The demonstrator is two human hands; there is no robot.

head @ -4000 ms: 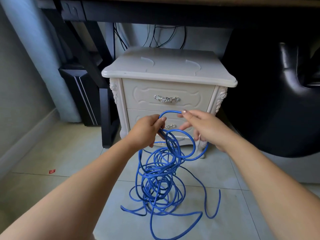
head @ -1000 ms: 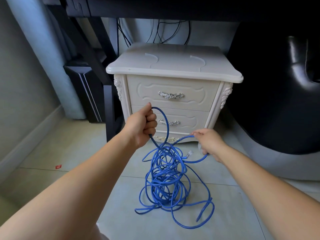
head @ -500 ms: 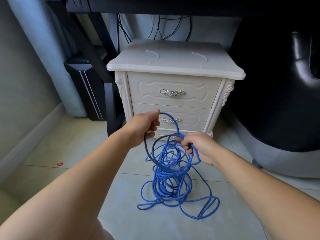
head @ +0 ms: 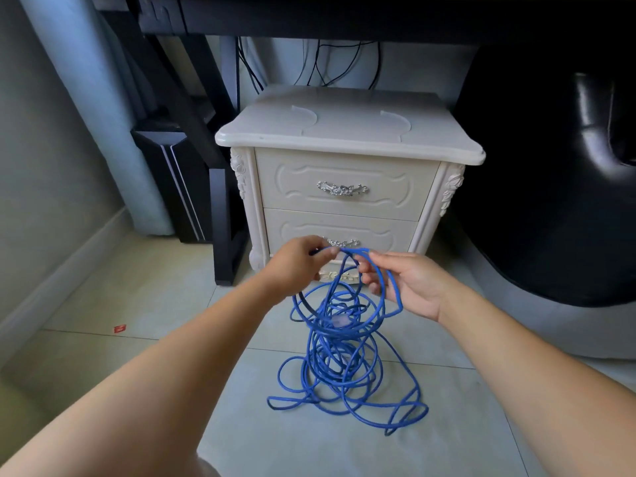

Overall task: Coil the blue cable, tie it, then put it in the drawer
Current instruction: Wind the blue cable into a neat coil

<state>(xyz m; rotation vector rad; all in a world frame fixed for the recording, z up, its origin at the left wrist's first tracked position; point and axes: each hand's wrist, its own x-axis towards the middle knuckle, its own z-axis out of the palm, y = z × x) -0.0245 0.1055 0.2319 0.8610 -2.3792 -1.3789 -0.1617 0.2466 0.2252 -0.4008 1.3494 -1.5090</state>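
A white nightstand [head: 347, 132] stands on a pale tiled floor [head: 137, 304] under a dark desk [head: 344, 18]. A black desk leg [head: 223, 228] is just left of it and a black chair [head: 550, 201] is to its right. Black wires [head: 320, 63] hang behind. A grey wall [head: 41, 149] runs along the left.

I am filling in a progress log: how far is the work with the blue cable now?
Done: only a few loops of the cable hang gathered from the left hand. In hand: the left hand pinches their top while the right hand holds the next loop. Left: most of the cable lies tangled on the floor, no tie is on it, and both drawers are shut.
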